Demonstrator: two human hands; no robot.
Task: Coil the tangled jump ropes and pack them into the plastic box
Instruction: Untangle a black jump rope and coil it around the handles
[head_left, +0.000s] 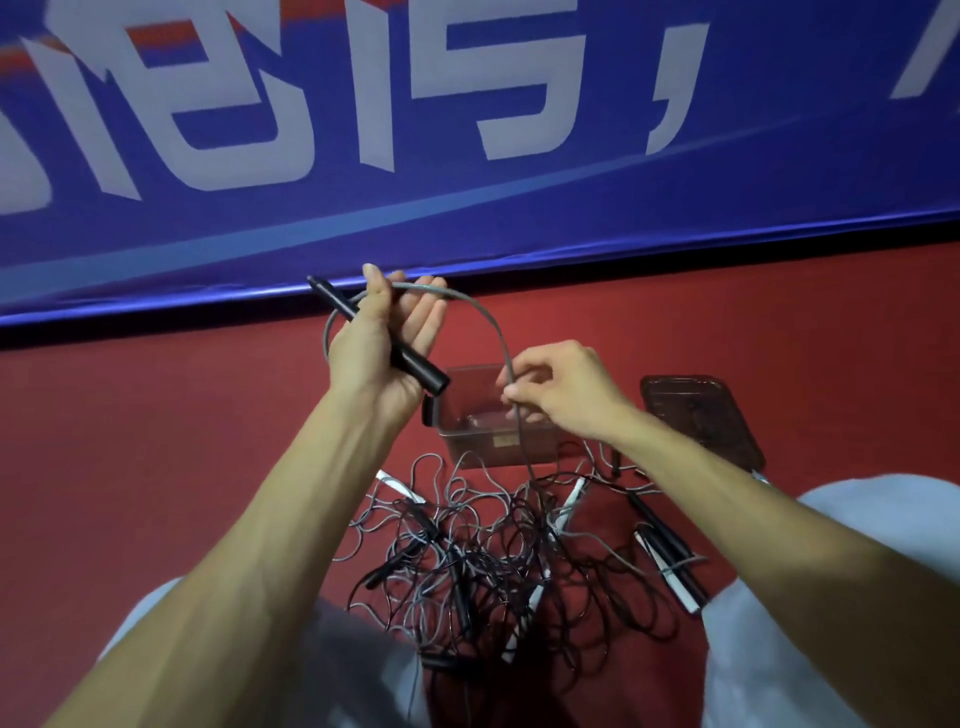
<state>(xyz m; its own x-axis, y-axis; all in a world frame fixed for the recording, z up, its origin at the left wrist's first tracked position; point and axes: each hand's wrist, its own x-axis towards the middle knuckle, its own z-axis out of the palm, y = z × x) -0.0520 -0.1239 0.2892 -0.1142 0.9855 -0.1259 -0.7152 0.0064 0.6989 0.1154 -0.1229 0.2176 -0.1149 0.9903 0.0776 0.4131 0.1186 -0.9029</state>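
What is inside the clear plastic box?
No coiled rope shows inside the plastic box; through its clear walls only the red floor appears. The right hand and the grey rope it pinches cover the box's right part, so that corner stays unknown.

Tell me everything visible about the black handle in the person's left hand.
The black handle is a slim, matte, plastic-looking rod. It lies tilted from upper left to lower right across the palm of the raised left hand, whose thumb holds it there. A grey cord arcs from that hand to the right hand, which pinches it above the clear plastic box.
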